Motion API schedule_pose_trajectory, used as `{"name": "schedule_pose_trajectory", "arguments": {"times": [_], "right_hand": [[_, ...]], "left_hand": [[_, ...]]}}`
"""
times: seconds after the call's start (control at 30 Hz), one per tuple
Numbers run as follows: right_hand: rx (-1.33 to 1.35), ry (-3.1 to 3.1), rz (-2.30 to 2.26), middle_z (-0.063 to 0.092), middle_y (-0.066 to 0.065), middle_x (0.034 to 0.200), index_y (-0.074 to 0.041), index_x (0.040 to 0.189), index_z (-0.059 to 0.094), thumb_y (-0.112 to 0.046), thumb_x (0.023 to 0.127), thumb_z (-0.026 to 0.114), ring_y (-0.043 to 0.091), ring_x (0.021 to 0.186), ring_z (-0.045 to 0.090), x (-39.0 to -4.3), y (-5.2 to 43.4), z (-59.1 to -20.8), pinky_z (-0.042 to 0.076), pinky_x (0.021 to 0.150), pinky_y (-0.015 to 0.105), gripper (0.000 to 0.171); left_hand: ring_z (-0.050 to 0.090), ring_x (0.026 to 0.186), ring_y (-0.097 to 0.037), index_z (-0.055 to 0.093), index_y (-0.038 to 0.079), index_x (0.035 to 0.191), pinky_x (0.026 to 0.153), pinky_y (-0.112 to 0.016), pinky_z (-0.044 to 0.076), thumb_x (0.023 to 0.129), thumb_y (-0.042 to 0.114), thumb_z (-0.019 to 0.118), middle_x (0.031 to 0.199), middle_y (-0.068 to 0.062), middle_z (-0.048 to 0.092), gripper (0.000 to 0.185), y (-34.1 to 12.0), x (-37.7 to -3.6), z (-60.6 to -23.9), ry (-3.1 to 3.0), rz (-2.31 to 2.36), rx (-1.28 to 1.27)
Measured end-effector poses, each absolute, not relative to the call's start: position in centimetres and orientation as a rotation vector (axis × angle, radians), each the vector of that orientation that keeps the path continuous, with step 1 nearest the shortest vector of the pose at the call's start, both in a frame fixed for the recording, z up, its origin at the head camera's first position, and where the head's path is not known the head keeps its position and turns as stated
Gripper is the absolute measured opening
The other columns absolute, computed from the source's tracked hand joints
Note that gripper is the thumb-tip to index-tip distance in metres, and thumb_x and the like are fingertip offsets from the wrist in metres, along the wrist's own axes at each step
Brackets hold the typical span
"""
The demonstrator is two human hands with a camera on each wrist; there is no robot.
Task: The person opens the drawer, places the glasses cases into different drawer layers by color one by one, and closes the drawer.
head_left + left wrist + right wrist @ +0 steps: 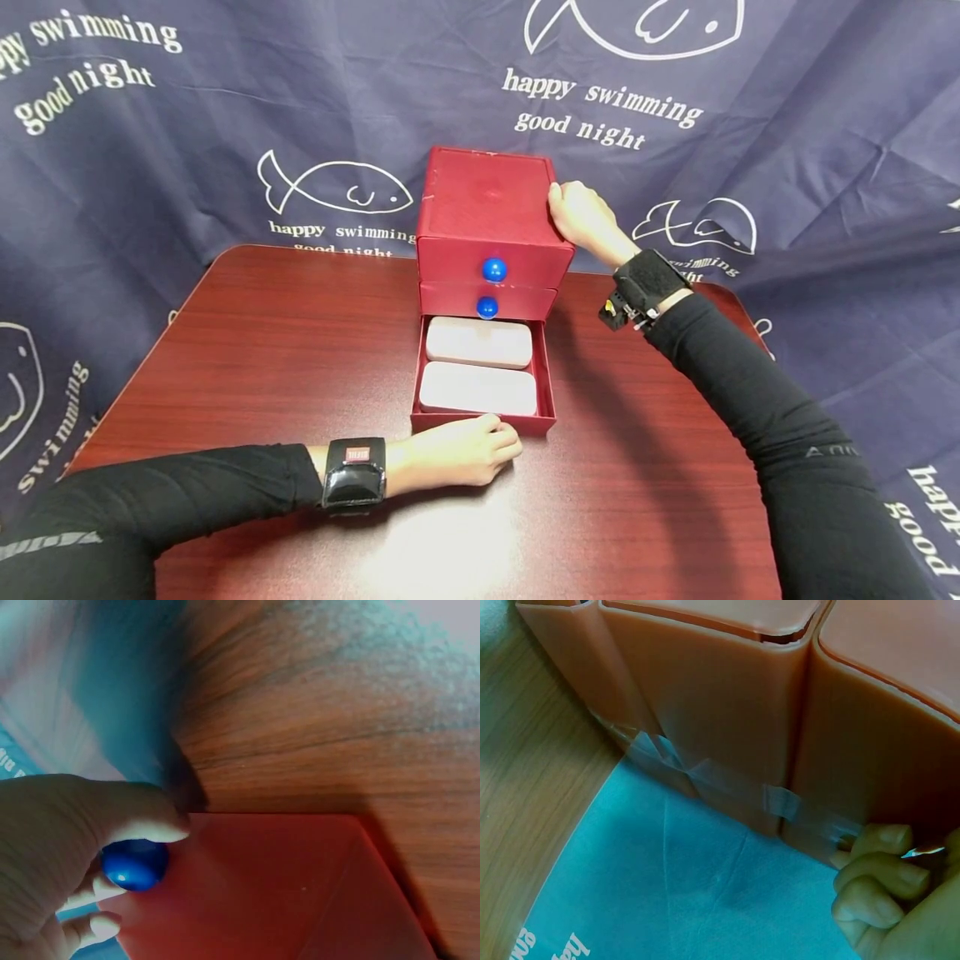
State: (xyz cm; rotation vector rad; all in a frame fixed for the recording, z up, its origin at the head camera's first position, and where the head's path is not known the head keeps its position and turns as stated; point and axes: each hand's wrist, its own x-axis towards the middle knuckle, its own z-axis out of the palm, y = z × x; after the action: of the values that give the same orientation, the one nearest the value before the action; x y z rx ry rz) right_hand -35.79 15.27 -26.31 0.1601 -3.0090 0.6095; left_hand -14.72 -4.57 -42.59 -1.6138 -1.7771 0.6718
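Note:
A red drawer cabinet (487,196) stands at the back of the table, its bottom drawer (546,423) pulled out toward me. Two long white rounded blocks (480,340) lie in that drawer, one behind the other. My left hand (461,452) is at the drawer's front and, in the left wrist view, grips its round blue knob (135,866) between thumb and fingers. My right hand (587,221) holds the cabinet's upper right side toward the rear. Its curled fingers (870,904) show at the cabinet's back edge in the right wrist view.
The two upper drawers are closed, each with a blue knob (494,270). Beneath everything is a reddish-brown wooden table (300,350). A dark blue printed curtain (337,83) hangs right behind and beside it. Clear tape (705,776) runs along the cabinet's rear edge.

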Motion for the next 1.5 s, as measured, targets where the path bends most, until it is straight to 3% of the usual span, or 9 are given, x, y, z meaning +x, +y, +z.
{"name": "schedule_pose_trajectory", "arguments": {"times": [0.4,0.73,1.0,1.27,1.5], "right_hand": [[0.154,-3.009,0.615,0.062,0.02,0.099,-0.007,0.08,0.05,-0.033,0.107,0.023,0.037,0.109,0.064,-36.1,15.4,-26.5,0.05,0.089,0.053,0.047],[0.151,-3.017,0.609,0.065,0.023,0.111,-0.004,0.084,0.054,-0.033,0.107,0.022,0.038,0.113,0.063,-35.9,15.3,-26.4,0.05,0.094,0.054,0.049],[0.152,-3.01,0.614,0.063,0.022,0.104,-0.005,0.081,0.052,-0.033,0.107,0.022,0.037,0.11,0.063,-35.8,15.3,-26.4,0.049,0.093,0.053,0.048],[0.139,-3.012,0.623,0.067,0.024,0.118,-0.002,0.087,0.057,-0.033,0.107,0.023,0.038,0.115,0.063,-35.9,15.4,-26.4,0.049,0.096,0.056,0.051],[0.134,-3.013,0.623,0.066,0.024,0.112,-0.004,0.083,0.055,-0.033,0.108,0.024,0.038,0.113,0.064,-35.8,15.3,-26.4,0.05,0.095,0.055,0.049]], "left_hand": [[0.056,0.088,-0.011,0.073,0.024,0.084,0.069,-0.019,0.047,0.097,0.022,0.059,0.09,0.006,0.055,0.019,-4.3,-14.5,-42.5,-1.819,0.625,-1.597],[0.05,0.08,-0.01,0.075,0.024,0.08,0.061,-0.017,0.043,0.095,0.02,0.062,0.085,0.006,0.054,0.02,-4.0,-14.5,-42.4,-1.824,0.633,-1.596],[0.043,0.074,-0.009,0.074,0.026,0.08,0.056,-0.016,0.037,0.096,0.017,0.061,0.082,0.007,0.052,0.022,-3.4,-14.6,-42.3,-1.856,0.67,-1.589],[0.041,0.073,-0.008,0.075,0.03,0.082,0.055,-0.014,0.035,0.095,0.02,0.064,0.082,0.009,0.054,0.02,-2.8,-14.5,-42.2,-1.912,0.693,-1.566],[0.043,0.073,-0.007,0.076,0.03,0.082,0.054,-0.015,0.037,0.095,0.021,0.065,0.084,0.009,0.057,0.019,-2.3,-14.7,-41.5,-1.934,0.671,-1.56]]}}
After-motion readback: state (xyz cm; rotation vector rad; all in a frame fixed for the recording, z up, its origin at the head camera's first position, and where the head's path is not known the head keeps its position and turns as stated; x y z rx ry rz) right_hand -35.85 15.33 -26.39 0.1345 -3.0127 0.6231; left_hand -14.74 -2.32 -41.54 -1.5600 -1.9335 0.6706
